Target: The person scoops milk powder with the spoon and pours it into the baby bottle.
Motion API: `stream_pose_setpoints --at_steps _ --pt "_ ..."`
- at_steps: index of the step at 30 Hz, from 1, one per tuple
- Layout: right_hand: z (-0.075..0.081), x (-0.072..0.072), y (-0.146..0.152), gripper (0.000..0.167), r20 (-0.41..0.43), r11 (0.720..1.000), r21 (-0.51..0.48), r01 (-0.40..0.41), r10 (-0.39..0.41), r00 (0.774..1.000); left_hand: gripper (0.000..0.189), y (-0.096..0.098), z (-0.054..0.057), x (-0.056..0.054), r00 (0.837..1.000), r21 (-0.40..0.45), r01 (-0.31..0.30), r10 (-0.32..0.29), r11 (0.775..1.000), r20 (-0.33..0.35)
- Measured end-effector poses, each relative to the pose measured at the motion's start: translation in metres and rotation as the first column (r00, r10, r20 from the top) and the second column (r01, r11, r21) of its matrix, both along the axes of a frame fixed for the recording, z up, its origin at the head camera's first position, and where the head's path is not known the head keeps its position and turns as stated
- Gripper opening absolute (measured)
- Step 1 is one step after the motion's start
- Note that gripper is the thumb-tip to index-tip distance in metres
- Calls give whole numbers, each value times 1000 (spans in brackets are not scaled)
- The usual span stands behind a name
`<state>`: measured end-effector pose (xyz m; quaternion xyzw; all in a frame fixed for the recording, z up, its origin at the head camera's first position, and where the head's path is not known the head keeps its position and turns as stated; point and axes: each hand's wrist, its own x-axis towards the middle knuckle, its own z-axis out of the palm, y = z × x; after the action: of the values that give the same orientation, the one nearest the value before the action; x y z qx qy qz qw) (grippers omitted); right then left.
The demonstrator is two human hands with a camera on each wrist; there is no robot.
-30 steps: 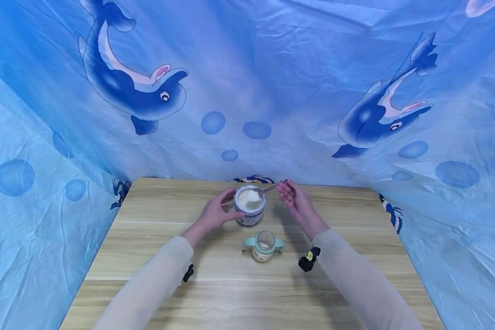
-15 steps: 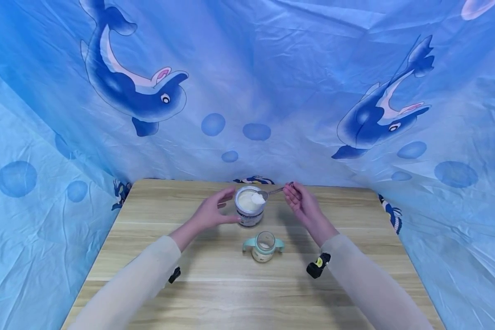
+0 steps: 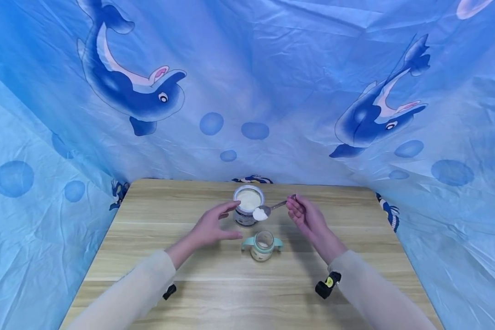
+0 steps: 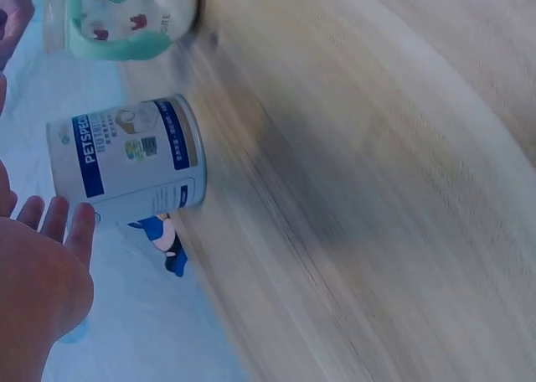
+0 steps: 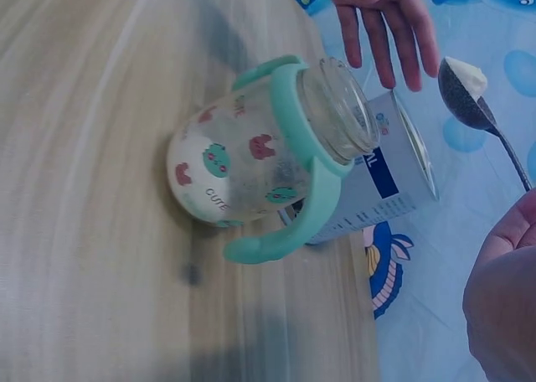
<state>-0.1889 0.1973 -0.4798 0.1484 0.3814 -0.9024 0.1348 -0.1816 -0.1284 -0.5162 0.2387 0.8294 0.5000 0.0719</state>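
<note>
My right hand (image 3: 310,221) pinches the handle end of a metal spoon (image 3: 277,206). A heap of white powder (image 5: 469,78) lies in the spoon's bowl, held up in front of the powder can (image 3: 245,217). That can is open, white and blue, with pale powder inside. My left hand (image 3: 208,225) is beside it, fingers extended, thumb and fingers apart, holding nothing. Nearer to me stands an uncapped clear baby bottle (image 5: 243,152) with a mint-green two-handled collar and small animal prints. Some white powder seems to lie inside it.
Everything stands on a wood-grain table (image 3: 231,293). A blue dolphin-print sheet (image 3: 297,91) hangs behind the table's back edge and at both sides. Each wrist carries a small black camera, such as the right wrist camera (image 3: 327,285).
The loaded spoon has come out from over the can toward me, nearer the bottle. My left hand has let go of the can and drawn back toward me.
</note>
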Motion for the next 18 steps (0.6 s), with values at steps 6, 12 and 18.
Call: stream_pose_setpoints --at_steps 6,12,18 --pt "-4 11 3 30 -6 1000 7 -3 3 1000 96 6 -2 12 999 -16 36 -36 999 2" --pt "-10 20 7 32 -18 1000 0 -25 25 1000 96 13 -10 20 996 -9 77 -76 997 34" --pt "-17 27 7 31 -29 999 5 -33 33 999 95 21 -21 23 994 2 92 -92 996 58"
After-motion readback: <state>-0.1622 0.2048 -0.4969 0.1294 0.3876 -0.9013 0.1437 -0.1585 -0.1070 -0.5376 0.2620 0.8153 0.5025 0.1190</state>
